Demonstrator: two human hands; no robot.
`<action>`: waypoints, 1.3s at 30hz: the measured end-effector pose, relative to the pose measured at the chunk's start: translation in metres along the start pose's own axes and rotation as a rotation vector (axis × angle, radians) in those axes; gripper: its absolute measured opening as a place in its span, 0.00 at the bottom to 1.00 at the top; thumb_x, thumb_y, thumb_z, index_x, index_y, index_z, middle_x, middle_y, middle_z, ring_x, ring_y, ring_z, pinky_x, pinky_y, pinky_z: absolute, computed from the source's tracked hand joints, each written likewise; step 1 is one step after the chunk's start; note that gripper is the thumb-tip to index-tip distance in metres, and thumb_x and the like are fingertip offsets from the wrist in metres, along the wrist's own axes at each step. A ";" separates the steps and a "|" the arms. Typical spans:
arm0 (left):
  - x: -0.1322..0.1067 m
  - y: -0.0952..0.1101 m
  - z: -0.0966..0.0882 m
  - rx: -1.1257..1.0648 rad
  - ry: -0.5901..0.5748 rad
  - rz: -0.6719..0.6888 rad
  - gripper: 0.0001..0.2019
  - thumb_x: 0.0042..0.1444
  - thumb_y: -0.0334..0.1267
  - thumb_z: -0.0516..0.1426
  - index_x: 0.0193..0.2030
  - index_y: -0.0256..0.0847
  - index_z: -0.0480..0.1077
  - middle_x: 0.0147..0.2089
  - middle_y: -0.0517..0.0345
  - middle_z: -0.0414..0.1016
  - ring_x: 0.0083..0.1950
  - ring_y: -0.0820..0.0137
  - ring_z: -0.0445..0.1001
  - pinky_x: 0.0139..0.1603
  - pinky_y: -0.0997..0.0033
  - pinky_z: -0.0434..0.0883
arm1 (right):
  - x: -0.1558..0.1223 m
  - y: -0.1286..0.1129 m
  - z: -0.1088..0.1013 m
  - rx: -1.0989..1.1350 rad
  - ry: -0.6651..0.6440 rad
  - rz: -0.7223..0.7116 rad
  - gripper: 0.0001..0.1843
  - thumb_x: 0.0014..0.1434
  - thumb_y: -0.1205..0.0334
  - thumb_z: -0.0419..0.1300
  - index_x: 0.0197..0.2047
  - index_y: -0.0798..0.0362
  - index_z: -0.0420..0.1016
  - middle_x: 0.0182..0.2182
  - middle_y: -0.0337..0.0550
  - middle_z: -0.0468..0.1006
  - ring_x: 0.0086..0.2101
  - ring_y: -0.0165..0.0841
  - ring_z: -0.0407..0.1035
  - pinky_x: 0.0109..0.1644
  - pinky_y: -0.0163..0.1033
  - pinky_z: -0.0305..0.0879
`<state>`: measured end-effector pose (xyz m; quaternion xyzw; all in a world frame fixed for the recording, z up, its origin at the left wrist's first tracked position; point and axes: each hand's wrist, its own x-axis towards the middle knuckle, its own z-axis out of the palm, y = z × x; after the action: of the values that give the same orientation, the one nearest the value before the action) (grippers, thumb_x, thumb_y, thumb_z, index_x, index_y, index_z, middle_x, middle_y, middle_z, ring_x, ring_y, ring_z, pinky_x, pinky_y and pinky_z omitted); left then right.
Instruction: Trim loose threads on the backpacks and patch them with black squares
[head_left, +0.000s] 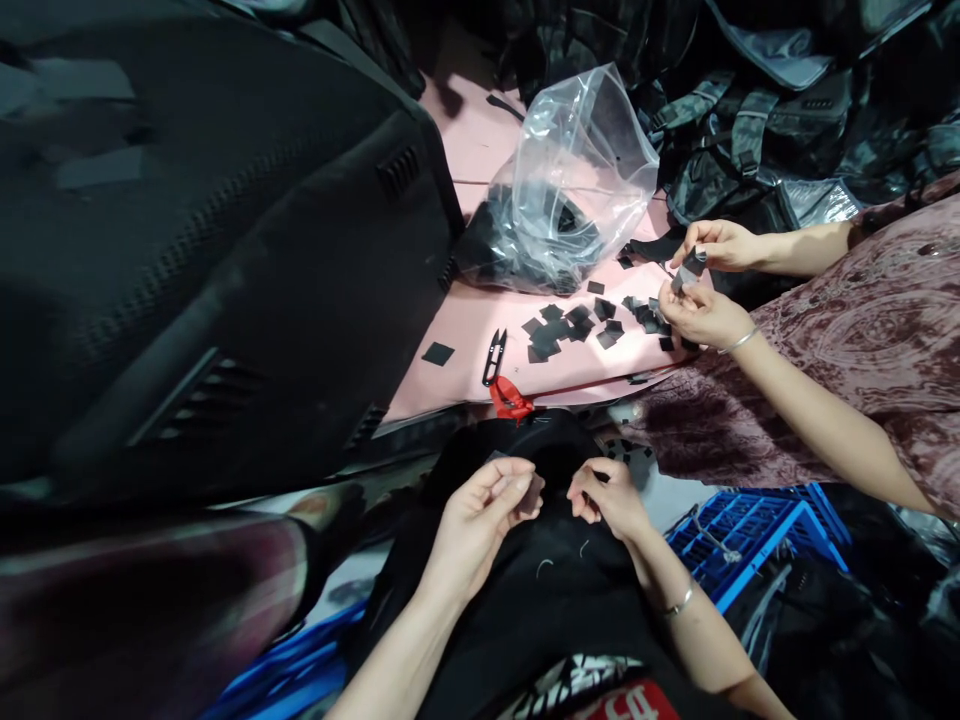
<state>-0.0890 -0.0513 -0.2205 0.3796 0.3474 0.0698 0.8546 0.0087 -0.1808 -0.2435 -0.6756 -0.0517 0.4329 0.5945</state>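
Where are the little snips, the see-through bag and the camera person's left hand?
Little snips (493, 357), head view: dark middle.
See-through bag (566, 175), head view: clear plastic side.
Left hand (478, 514), head view: near thumb's base.

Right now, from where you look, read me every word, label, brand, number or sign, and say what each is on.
"好", probably: one white character on the bright red patch at the bottom edge, cut off by the frame.
Black-and-white print just above it: too unclear to read.
Small, dark, flat squares on the pink table: no readable text.
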 end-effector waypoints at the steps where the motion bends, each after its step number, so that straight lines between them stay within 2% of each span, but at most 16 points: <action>1: 0.000 0.000 0.001 -0.010 -0.023 0.000 0.13 0.42 0.40 0.64 0.33 0.35 0.70 0.24 0.61 0.68 0.23 0.78 0.64 0.24 0.77 0.64 | 0.000 0.000 0.000 -0.007 0.008 0.005 0.20 0.48 0.48 0.60 0.20 0.58 0.66 0.11 0.34 0.65 0.11 0.19 0.52 0.13 0.26 0.42; 4: -0.001 -0.002 0.005 0.021 -0.050 0.026 0.13 0.45 0.41 0.62 0.35 0.34 0.71 0.22 0.63 0.64 0.20 0.80 0.58 0.21 0.77 0.58 | 0.002 0.000 0.001 0.034 0.002 0.009 0.26 0.49 0.41 0.57 0.18 0.58 0.64 0.09 0.33 0.60 0.11 0.18 0.50 0.14 0.27 0.40; 6: 0.000 -0.003 0.006 0.102 -0.028 0.077 0.13 0.46 0.42 0.61 0.35 0.34 0.71 0.22 0.63 0.65 0.20 0.80 0.58 0.20 0.77 0.57 | 0.004 0.001 0.001 0.124 -0.044 0.037 0.30 0.50 0.36 0.52 0.19 0.58 0.64 0.10 0.32 0.58 0.12 0.18 0.49 0.14 0.27 0.38; 8: 0.002 -0.006 0.006 0.221 0.001 0.139 0.14 0.47 0.43 0.60 0.36 0.35 0.71 0.22 0.62 0.66 0.19 0.79 0.58 0.20 0.76 0.58 | 0.005 0.003 0.001 0.208 -0.096 0.074 0.33 0.51 0.33 0.49 0.22 0.58 0.66 0.11 0.32 0.57 0.12 0.18 0.47 0.15 0.27 0.37; 10: 0.003 -0.009 0.005 0.393 0.011 0.196 0.16 0.47 0.45 0.59 0.40 0.36 0.71 0.23 0.61 0.69 0.20 0.76 0.63 0.22 0.75 0.63 | 0.005 0.006 0.001 0.228 -0.102 0.094 0.33 0.49 0.32 0.50 0.25 0.59 0.66 0.12 0.32 0.58 0.13 0.18 0.47 0.15 0.27 0.37; 13: 0.006 -0.017 0.007 0.759 -0.041 0.371 0.17 0.48 0.46 0.57 0.42 0.40 0.72 0.32 0.56 0.76 0.30 0.68 0.73 0.33 0.70 0.70 | 0.004 0.011 0.003 0.163 -0.049 0.083 0.31 0.48 0.32 0.52 0.25 0.57 0.63 0.12 0.31 0.58 0.12 0.18 0.48 0.16 0.27 0.38; 16: 0.010 -0.024 0.007 1.063 -0.070 0.607 0.12 0.54 0.44 0.51 0.35 0.41 0.73 0.35 0.54 0.76 0.36 0.67 0.74 0.38 0.70 0.71 | 0.002 0.013 0.003 0.061 -0.071 0.051 0.32 0.49 0.31 0.49 0.22 0.57 0.62 0.12 0.32 0.57 0.12 0.19 0.48 0.16 0.28 0.38; 19: 0.017 -0.023 -0.004 1.191 0.069 0.685 0.13 0.57 0.41 0.48 0.33 0.39 0.71 0.34 0.51 0.75 0.37 0.66 0.74 0.40 0.70 0.70 | 0.001 0.011 -0.001 0.038 -0.131 0.061 0.34 0.52 0.33 0.45 0.28 0.59 0.68 0.13 0.33 0.59 0.12 0.19 0.49 0.16 0.28 0.38; 22: 0.022 -0.011 -0.024 1.242 0.207 0.557 0.11 0.54 0.39 0.50 0.39 0.39 0.71 0.36 0.51 0.76 0.40 0.63 0.74 0.42 0.68 0.69 | -0.002 0.005 -0.006 0.178 -0.138 0.078 0.32 0.54 0.35 0.47 0.38 0.59 0.70 0.16 0.34 0.63 0.15 0.20 0.53 0.17 0.28 0.44; 23: 0.022 -0.006 -0.030 1.245 0.225 0.470 0.14 0.52 0.40 0.52 0.44 0.39 0.70 0.36 0.52 0.76 0.39 0.62 0.74 0.41 0.67 0.69 | -0.002 0.003 -0.008 0.239 -0.131 0.082 0.30 0.54 0.37 0.50 0.39 0.59 0.70 0.19 0.36 0.66 0.17 0.21 0.56 0.19 0.28 0.48; 25: 0.020 0.002 -0.039 1.192 0.227 0.311 0.27 0.48 0.41 0.56 0.56 0.41 0.61 0.33 0.57 0.76 0.37 0.62 0.75 0.40 0.67 0.69 | -0.004 0.001 -0.010 0.323 -0.126 0.088 0.25 0.52 0.42 0.57 0.40 0.58 0.70 0.26 0.41 0.70 0.22 0.23 0.62 0.23 0.30 0.55; 27: 0.017 0.004 -0.041 1.037 0.206 0.238 0.32 0.45 0.45 0.58 0.59 0.42 0.58 0.32 0.60 0.76 0.36 0.64 0.74 0.39 0.67 0.69 | -0.005 0.001 -0.010 0.332 -0.123 0.079 0.22 0.49 0.49 0.62 0.40 0.57 0.69 0.30 0.44 0.73 0.24 0.25 0.63 0.25 0.31 0.58; 30: 0.012 -0.002 -0.032 0.685 0.123 0.192 0.23 0.45 0.49 0.59 0.46 0.38 0.69 0.31 0.57 0.74 0.31 0.68 0.71 0.32 0.71 0.68 | -0.005 0.003 -0.008 0.264 -0.092 0.038 0.20 0.48 0.50 0.63 0.37 0.57 0.66 0.28 0.46 0.76 0.20 0.23 0.62 0.22 0.31 0.56; 32: 0.010 -0.007 -0.025 0.490 0.073 0.153 0.19 0.45 0.49 0.59 0.37 0.35 0.72 0.29 0.56 0.72 0.26 0.73 0.66 0.26 0.74 0.64 | -0.003 0.005 -0.005 0.194 -0.065 0.023 0.19 0.48 0.49 0.61 0.32 0.57 0.66 0.26 0.46 0.76 0.18 0.23 0.62 0.20 0.29 0.54; 36: 0.008 -0.011 -0.015 0.277 0.065 0.113 0.16 0.44 0.46 0.62 0.35 0.34 0.72 0.25 0.60 0.68 0.22 0.77 0.60 0.24 0.76 0.61 | 0.000 0.009 -0.003 0.072 0.000 0.012 0.18 0.50 0.48 0.58 0.25 0.57 0.65 0.17 0.39 0.71 0.14 0.21 0.57 0.15 0.27 0.46; 39: 0.007 -0.011 -0.013 0.146 0.096 0.062 0.18 0.41 0.45 0.64 0.35 0.34 0.72 0.23 0.62 0.65 0.21 0.79 0.59 0.21 0.77 0.58 | 0.001 0.011 -0.004 0.096 0.088 -0.035 0.23 0.49 0.45 0.58 0.18 0.55 0.58 0.10 0.31 0.59 0.12 0.19 0.48 0.14 0.27 0.39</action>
<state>-0.0933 -0.0489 -0.2383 0.4477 0.3804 0.0889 0.8043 0.0069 -0.1862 -0.2537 -0.6638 -0.0166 0.3943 0.6353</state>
